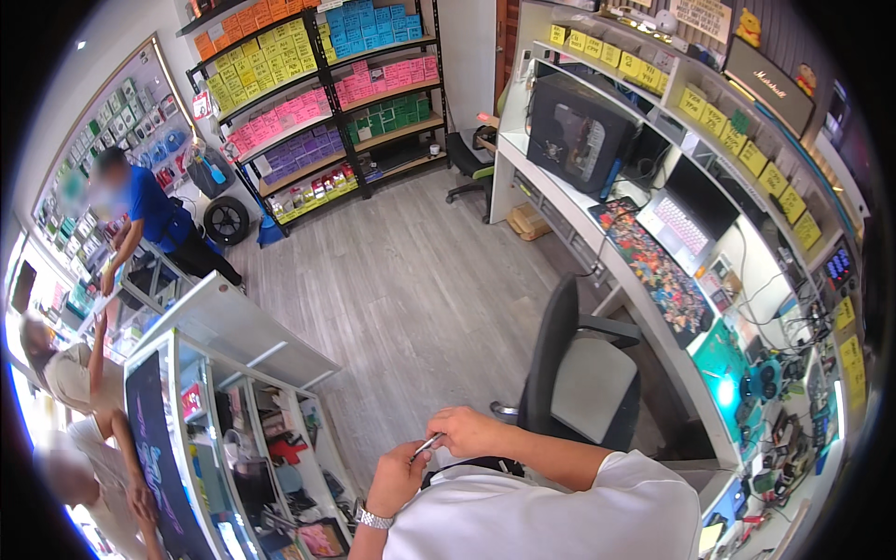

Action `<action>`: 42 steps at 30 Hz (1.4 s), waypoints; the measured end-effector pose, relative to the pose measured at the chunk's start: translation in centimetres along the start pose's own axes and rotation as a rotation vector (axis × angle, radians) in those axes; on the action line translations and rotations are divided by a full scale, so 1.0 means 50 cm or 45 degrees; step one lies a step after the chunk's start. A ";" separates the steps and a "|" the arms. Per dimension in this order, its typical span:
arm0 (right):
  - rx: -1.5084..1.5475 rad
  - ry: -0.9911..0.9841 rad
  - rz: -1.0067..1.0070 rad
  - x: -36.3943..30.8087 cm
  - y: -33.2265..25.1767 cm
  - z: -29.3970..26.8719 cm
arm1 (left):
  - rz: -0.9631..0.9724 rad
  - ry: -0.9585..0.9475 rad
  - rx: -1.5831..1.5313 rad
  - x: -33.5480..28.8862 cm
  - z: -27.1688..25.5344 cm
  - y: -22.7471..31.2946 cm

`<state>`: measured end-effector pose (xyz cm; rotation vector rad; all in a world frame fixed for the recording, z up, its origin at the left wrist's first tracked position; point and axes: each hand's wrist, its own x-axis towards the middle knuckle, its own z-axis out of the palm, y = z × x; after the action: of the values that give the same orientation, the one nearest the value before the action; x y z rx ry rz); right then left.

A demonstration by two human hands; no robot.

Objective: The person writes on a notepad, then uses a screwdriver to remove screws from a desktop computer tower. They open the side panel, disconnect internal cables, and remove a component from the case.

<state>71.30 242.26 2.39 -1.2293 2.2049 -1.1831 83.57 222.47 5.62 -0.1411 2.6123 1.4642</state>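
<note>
A thin, flat object with a pale edge (427,447) is held between my two hands in front of my body. It is seen nearly edge-on, so I cannot make out its kind. My left hand (396,476), below a metal-band watch (374,519), is closed on its near left end. From the other side my right hand (469,432) reaches across, its fingers closed at the object's upper right end. Fingers cover much of it.
A grey-seated office chair (590,378) stands right of my hands. Beyond it curves a workbench with a computer tower (579,131), laptop (689,217) and tools. Glass display cases (201,411) are at left, near several people. Box-filled shelves (327,93) line the back.
</note>
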 end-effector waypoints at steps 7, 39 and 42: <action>-0.011 0.195 -0.054 0.284 0.176 -0.114 | -0.016 0.129 -0.060 0.344 -0.139 -0.081; 0.214 1.278 0.992 1.048 0.663 -0.845 | 1.081 -0.822 0.062 1.937 -0.389 0.181; 0.249 1.390 1.013 1.043 0.726 -0.912 | 1.124 -0.879 0.068 2.036 -0.323 0.214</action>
<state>-6.18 231.96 4.73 0.5770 2.6684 -1.7974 -19.64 213.05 5.58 1.4000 2.1478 1.2578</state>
